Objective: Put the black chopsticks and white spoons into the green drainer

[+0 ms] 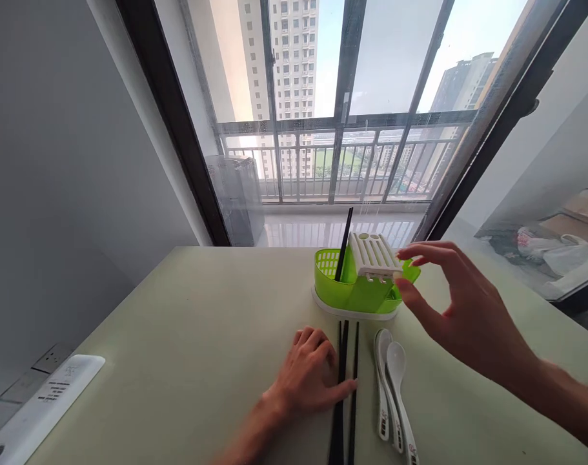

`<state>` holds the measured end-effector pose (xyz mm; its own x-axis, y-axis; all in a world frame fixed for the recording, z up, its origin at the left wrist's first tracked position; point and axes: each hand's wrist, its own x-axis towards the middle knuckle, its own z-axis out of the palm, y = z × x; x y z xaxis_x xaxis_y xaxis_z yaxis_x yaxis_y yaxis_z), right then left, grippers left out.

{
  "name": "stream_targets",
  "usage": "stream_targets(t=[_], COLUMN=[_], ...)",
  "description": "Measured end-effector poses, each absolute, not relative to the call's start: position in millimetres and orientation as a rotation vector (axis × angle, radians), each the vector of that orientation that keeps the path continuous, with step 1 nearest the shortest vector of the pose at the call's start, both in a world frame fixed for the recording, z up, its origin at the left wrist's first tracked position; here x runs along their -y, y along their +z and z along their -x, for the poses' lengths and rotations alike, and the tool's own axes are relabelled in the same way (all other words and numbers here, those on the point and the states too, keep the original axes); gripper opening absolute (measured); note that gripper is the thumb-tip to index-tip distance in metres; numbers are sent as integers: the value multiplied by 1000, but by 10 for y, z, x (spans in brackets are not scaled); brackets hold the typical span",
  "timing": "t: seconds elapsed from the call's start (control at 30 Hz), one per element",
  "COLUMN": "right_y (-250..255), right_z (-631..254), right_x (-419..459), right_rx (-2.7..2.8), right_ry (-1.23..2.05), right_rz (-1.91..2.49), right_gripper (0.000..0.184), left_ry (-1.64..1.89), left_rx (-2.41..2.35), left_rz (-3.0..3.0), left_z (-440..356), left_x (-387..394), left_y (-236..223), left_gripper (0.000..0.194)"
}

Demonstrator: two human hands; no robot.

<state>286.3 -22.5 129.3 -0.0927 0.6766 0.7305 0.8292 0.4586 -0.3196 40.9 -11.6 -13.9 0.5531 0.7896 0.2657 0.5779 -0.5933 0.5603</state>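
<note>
A: L hand [313, 371]?
B: Half-spread, thumb across sticks [337, 433], near side of caddy [337, 297].
A: R hand [461, 307]?
B: Wide, by caddy's R end; contact, can't tell. Spoons [395, 367] R of sticks.

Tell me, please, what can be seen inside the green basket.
In the green basket, black chopsticks stand at the left. A white slotted holder covers the middle and the right hand partly blocks the right end, hiding any contents there.
</note>
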Motion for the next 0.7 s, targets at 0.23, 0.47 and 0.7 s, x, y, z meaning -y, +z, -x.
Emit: stream_targets(t=[0.23,0.47,0.7], right_y=[786,744,737], right_z=[-2972,-2961,-2839], right_x=[924,1090,1138], right_rx=[2104,2221,2283], right_ry=[-130,-107,-104], right_rz=[1186,1070,991], right_gripper=[38,31,26], left_ry=[642,623,582], left_rx=[-1129,-1135,-1136], left_rz=[-2456,-2474,-2533], left_z=[-401,-374,-360], left_x=[144,130,104], left_y=[-99,-62,-98], left_gripper=[23,17,17])
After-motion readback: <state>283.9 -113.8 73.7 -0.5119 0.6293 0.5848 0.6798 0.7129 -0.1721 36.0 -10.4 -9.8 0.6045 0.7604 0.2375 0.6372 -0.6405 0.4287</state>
